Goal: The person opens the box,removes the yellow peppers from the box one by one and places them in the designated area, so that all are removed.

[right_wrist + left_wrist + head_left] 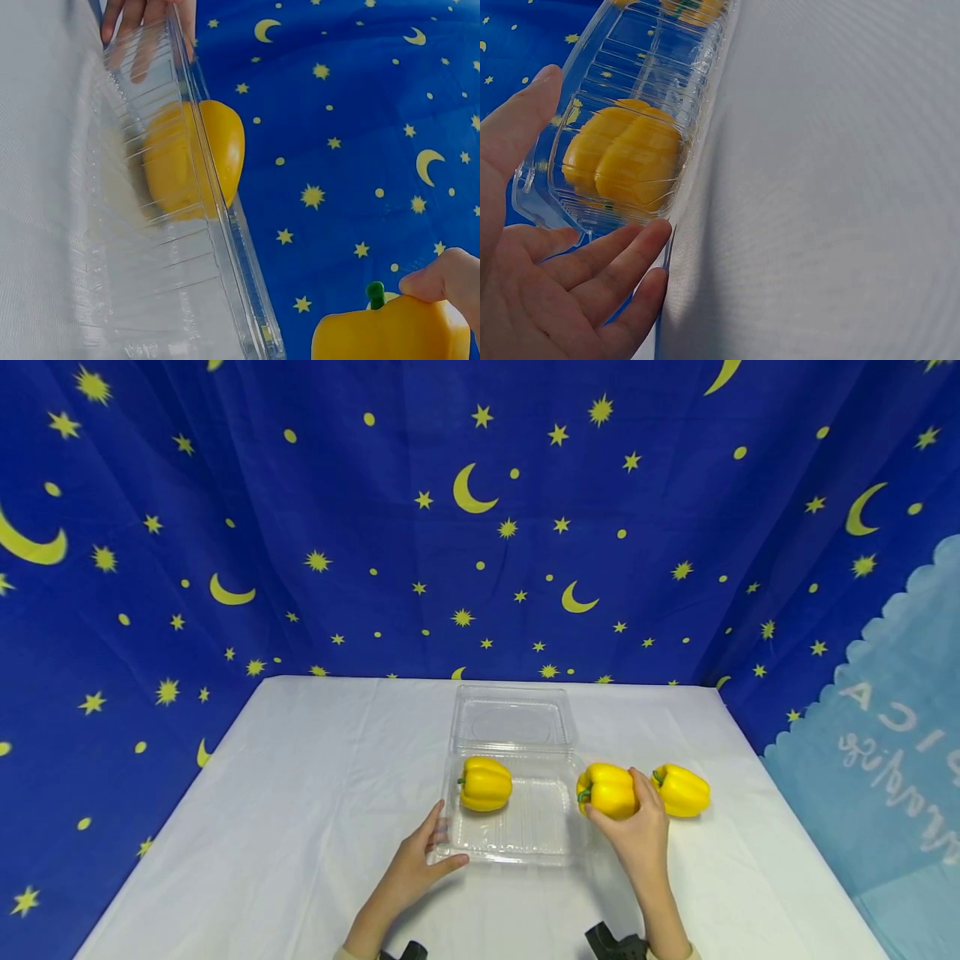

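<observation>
A clear plastic clamshell box lies with its lid folded back, away from me. Inside its left half rests one yellow bell pepper, seen through the ribbed wall in the left wrist view. My left hand is at the box's front left corner, thumb and fingers spread, fingertips right at the side wall. My right hand grips a second yellow bell pepper by the box's right edge, thumb near its green stem. Just right of that hand, a third yellow bell pepper sits on the table.
A white cloth covers the table. Behind it hangs a blue curtain with yellow moons and stars. At the right is a light blue hanging with white lettering. Black wrist mounts show at the bottom edge.
</observation>
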`<state>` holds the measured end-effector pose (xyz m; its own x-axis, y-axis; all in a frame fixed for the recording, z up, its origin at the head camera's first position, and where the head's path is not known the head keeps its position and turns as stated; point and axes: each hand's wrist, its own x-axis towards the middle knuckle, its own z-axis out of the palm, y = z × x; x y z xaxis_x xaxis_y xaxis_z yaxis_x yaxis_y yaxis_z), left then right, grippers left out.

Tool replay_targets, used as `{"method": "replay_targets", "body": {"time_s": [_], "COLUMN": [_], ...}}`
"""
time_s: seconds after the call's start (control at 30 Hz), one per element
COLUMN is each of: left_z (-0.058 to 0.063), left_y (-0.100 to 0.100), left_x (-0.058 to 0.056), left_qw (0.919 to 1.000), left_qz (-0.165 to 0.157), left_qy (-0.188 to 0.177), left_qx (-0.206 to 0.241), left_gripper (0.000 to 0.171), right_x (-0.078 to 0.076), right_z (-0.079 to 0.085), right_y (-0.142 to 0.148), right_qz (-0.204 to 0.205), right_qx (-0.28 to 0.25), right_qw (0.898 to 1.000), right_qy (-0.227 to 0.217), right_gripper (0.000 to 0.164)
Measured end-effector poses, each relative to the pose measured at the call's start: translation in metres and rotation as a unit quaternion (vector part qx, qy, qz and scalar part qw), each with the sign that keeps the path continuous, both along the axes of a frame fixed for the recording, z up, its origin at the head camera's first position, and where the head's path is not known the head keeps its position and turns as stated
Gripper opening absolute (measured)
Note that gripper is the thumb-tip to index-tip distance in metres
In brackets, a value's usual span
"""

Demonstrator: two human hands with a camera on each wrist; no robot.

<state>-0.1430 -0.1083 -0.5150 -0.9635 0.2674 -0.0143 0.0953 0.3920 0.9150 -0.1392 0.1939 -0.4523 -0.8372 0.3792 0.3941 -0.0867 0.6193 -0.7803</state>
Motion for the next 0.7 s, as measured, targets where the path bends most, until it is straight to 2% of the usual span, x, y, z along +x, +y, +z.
{"method": "replay_targets", "body": {"time_s": [0.5,0.7], "left_z": [-0.0006,-0.0004], "left_y": [-0.0003,-0.0001], "left_x": [-0.0002,-0.0002], "left_qw": [1.0,1.0], "left_qz": [0.005,0.003], "left_qy": [-0.004,-0.001], "left_qx": [-0.002,-0.001], "left_gripper": [0.093,0.092], "right_x": [0.0039,0.0044], "right_z": [-0.0006,-0.0025], "right_y": [0.0036,0.0066], "right_qz": [-0.008,-0.011], "right_qx": [-0.002,-0.005], "right_qw": [1.0,1.0], "right_qy": [0.013,-0.005], "right_gripper": [0.077,0.079]}}
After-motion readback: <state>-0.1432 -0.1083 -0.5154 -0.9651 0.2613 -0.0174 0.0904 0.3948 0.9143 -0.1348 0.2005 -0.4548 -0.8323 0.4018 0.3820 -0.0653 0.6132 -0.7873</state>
